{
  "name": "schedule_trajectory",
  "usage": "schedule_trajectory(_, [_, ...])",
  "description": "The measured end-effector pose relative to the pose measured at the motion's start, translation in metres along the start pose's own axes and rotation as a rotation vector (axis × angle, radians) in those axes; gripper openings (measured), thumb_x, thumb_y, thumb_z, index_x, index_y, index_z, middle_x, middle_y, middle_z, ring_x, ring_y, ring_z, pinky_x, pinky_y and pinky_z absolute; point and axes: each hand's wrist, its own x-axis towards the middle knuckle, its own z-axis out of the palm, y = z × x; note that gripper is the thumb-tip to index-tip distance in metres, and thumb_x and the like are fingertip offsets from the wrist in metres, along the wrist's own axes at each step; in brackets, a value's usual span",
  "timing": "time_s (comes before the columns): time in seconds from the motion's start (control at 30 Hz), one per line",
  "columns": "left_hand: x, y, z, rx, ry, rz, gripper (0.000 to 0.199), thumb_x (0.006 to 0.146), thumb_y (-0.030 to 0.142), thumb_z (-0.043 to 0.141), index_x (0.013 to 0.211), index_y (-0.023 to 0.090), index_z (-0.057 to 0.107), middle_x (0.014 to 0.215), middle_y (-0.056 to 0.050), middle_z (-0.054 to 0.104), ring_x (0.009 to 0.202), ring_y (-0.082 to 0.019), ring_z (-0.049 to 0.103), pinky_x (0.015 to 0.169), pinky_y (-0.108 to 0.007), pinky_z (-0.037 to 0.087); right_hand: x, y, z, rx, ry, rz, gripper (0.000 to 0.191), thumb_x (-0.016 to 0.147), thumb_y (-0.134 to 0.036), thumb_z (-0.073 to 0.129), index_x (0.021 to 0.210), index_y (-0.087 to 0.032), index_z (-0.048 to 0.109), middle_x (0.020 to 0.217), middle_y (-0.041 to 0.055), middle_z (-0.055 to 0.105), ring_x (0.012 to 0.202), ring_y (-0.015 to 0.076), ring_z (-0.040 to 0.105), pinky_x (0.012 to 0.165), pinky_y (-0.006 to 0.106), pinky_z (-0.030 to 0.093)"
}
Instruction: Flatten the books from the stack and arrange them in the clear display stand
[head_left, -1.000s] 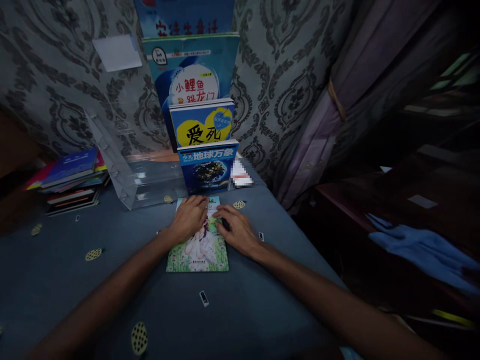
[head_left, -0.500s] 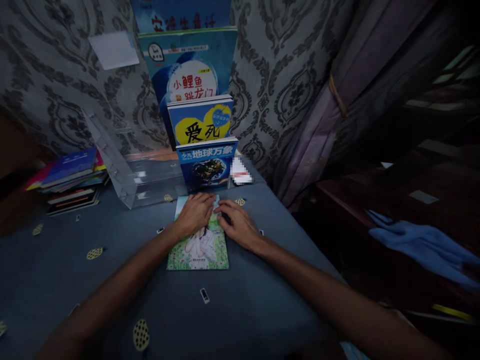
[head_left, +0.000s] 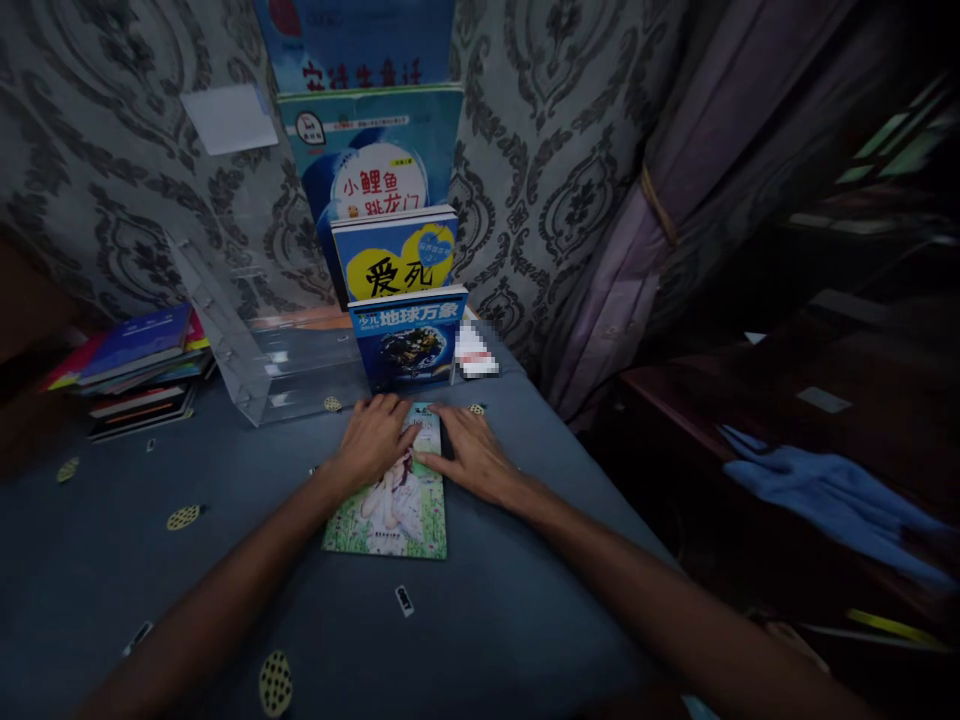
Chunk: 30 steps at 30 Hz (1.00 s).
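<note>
A thin book [head_left: 401,515] with a picture of a girl among green plants and flowers lies flat on the blue tablecloth. My left hand [head_left: 375,435] rests over its upper left edge, fingers stretched toward the far end and thumb on the cover. Along the upper right edge lies my right hand [head_left: 472,450], its fingers pointing away and its thumb reaching in over the cover. Both hands touch the book from above, and neither shows a closed grip. Just beyond them stands a blue book with a globe [head_left: 411,345].
Behind the globe book, a yellow-heart book [head_left: 401,262], a teal book [head_left: 375,140] and a blue book [head_left: 360,50] rise in tiers on a clear stepped stand [head_left: 232,350]. Stacked books [head_left: 142,350] lie left. The tablecloth edge runs along the right, beside a blue cloth [head_left: 832,500].
My hands have moved apart from the middle of the cover to its two sides, uncovering more of the upper cover. The view has shifted slightly; the book still lies flat.
</note>
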Motion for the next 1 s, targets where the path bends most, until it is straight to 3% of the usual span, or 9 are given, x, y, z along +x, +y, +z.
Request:
schedule_trajectory(0.17, [-0.006,-0.012,-0.013,0.104,-0.053,-0.123,0.037,0.102,0.043,0.045,0.117,0.014,0.064,0.12,-0.016,0.062,0.114,-0.033,0.056,0.094,-0.048,0.045,-0.001,-0.004,-0.001,-0.033,-0.058,-0.012,0.075,0.087,-0.06,0.066,0.146,-0.018,0.047,0.15,0.019,0.05,0.14,0.0355,0.044,0.113,0.056,0.035])
schedule_trajectory(0.3, [-0.009,-0.015,-0.017,0.13,-0.068,-0.183,0.04,0.102,0.045,0.045,0.112,0.012,0.064,0.117,-0.019,0.062,0.115,-0.036,0.056,0.094,-0.049,0.046,-0.001,-0.005,-0.002,-0.031,-0.118,-0.015,0.075,0.089,-0.059,0.064,0.146,-0.012,0.048,0.154,0.0225,0.046,0.143,0.0358,0.04,0.116,0.056,0.031])
schedule_trajectory(0.6, [-0.01,-0.026,-0.021,0.093,-0.177,-0.339,0.051,0.102,0.055,0.037,0.117,0.012,0.059,0.098,-0.018,0.072,0.096,-0.034,0.069,0.075,-0.038,0.05,-0.004,-0.006,0.0,-0.003,-0.117,-0.065,0.07,0.091,-0.058,0.061,0.147,-0.018,0.046,0.15,0.0208,0.051,0.143,0.0348,0.042,0.116,0.058,0.03])
schedule_trajectory(0.7, [-0.01,-0.031,-0.024,0.018,-0.194,-0.352,0.053,0.101,0.058,0.034,0.108,0.015,0.064,0.095,-0.017,0.073,0.093,-0.032,0.07,0.074,-0.036,0.049,-0.004,-0.008,0.001,0.015,-0.121,-0.076,0.069,0.092,-0.058,0.06,0.147,-0.019,0.046,0.149,0.0201,0.052,0.141,0.0348,0.043,0.116,0.058,0.03])
schedule_trajectory(0.83, [-0.008,-0.042,-0.027,-0.135,-0.196,-0.319,0.056,0.098,0.06,0.035,0.082,0.017,0.065,0.085,-0.014,0.072,0.084,-0.027,0.069,0.068,-0.032,0.045,-0.005,-0.012,0.0,0.029,-0.129,-0.082,0.071,0.093,-0.057,0.059,0.148,-0.014,0.044,0.148,0.0216,0.052,0.141,0.0352,0.043,0.116,0.058,0.03])
schedule_trajectory(1.0, [-0.007,-0.056,-0.03,-0.679,-0.364,-0.197,0.044,0.084,0.059,0.056,0.065,0.02,0.052,0.059,-0.001,0.059,0.055,-0.015,0.056,0.05,-0.024,0.036,-0.005,-0.011,0.004,0.096,-0.112,-0.056,0.076,0.09,-0.054,0.064,0.152,-0.019,0.038,0.148,0.0192,0.053,0.14,0.0352,0.044,0.115,0.058,0.034])
